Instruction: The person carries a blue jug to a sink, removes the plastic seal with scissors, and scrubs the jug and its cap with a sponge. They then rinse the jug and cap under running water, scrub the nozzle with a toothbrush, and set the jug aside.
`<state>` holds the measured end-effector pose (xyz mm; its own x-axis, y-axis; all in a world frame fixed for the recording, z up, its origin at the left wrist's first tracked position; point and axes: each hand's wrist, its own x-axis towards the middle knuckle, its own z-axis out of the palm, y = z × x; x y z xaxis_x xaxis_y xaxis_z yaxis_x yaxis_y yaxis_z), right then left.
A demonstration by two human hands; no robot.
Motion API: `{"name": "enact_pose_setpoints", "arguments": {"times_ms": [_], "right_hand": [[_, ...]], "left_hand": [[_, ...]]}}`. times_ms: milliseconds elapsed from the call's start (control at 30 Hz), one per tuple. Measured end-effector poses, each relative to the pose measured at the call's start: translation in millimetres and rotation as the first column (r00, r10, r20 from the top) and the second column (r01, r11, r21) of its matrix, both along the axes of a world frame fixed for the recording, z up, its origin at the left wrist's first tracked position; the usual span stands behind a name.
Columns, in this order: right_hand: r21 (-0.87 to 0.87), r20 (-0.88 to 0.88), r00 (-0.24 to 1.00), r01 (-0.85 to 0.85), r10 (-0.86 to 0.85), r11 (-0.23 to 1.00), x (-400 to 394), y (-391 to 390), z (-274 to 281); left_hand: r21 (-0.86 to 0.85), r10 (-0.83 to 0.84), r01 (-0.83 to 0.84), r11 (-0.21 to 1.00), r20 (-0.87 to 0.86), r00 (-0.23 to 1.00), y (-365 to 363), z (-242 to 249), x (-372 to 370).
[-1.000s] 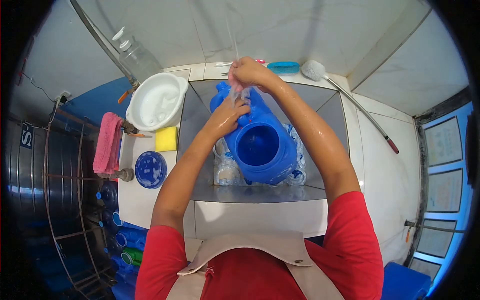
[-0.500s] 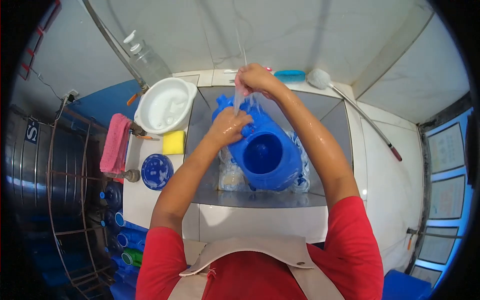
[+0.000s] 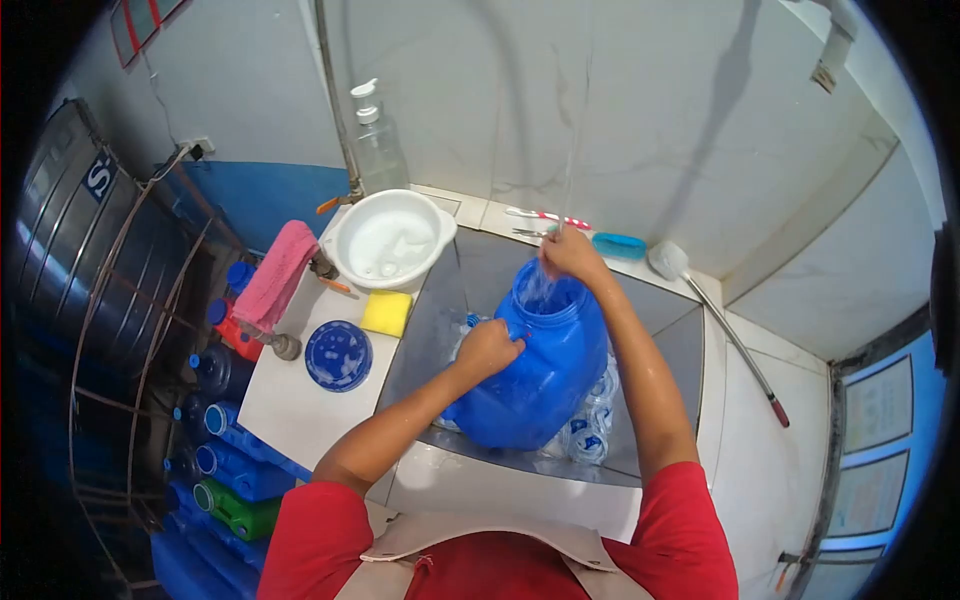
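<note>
Blue wide-mouth jug (image 3: 535,390): probably stiff, slick; handle (image 3: 519,331) at 11 o'clock best. Left grip (image 3: 488,350) wraps it; right grip (image 3: 571,255): can't tell.

Jug (image 3: 535,395): blue, and it was vivid!
Lid (image 3: 338,355): also blue, but white blotches mottled it!
Sponge (image 3: 387,313): bright yellow, that was!
Towel (image 3: 277,275): pink was the shade!
Basin (image 3: 446,230): this one was white!
Sleeves (image 3: 680,520): both were red!
Scrub brush (image 3: 620,246): turquoise, it was!

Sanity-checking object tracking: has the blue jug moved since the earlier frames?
Yes: the blue jug has turned, its wide mouth shifting toward the back edge of the sink.
</note>
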<state>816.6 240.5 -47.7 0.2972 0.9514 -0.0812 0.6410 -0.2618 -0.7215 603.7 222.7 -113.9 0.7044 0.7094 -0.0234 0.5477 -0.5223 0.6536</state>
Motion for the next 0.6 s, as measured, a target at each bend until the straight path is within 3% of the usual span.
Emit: {"name": "enact_pose_setpoints", "arguments": {"times_ms": [100, 167, 233, 300, 367, 433, 500, 600], "right_hand": [[-0.027, -0.103, 0.994, 0.037, -0.039, 0.999, 7.1, -3.5, 0.8], [-0.087, -0.191, 0.98, 0.044, -0.06, 0.995, -5.4, -14.7, 24.6], [-0.13, -0.411, 0.904, 0.066, -0.114, 0.989, -9.5, -17.0, 30.9], [-0.114, -0.41, 0.909, 0.031, -0.076, 0.993, -10.3, -16.3, 37.8], [-0.099, -0.414, 0.91, -0.001, -0.04, 0.995, -13.5, -16.4, 44.2], [-0.073, -0.468, 0.877, 0.087, -0.112, 0.993, -19.7, -17.0, 53.8], [-0.046, -0.496, 0.864, 0.071, -0.085, 0.996, -17.1, -15.2, 52.9], [-0.035, -0.513, 0.857, 0.048, -0.059, 0.998, -15.9, -14.2, 51.0]], "left_hand": [[-0.071, 0.064, -0.057, 0.996, 0.103, 0.993, -4.4, -5.7, -5.0], [-0.091, 0.067, -0.062, 0.994, 0.058, 0.996, -7.1, 9.3, -3.2], [-0.112, 0.064, -0.062, 0.992, 0.015, 0.998, -0.4, 10.7, 2.0], [0.041, -0.138, 0.134, 0.99, 0.122, 0.983, 16.1, -1.5, 12.3], [0.018, -0.224, 0.223, 0.975, 0.109, 0.968, 36.5, 4.8, 20.1], [0.001, -0.317, 0.319, 0.948, 0.095, 0.944, 51.3, 15.9, 23.5], [-0.249, -0.37, 0.397, 0.884, 0.148, 0.917, 59.3, 24.8, 24.2], [-0.279, -0.35, 0.387, 0.879, 0.173, 0.92, 57.8, 28.7, 25.6]]}}
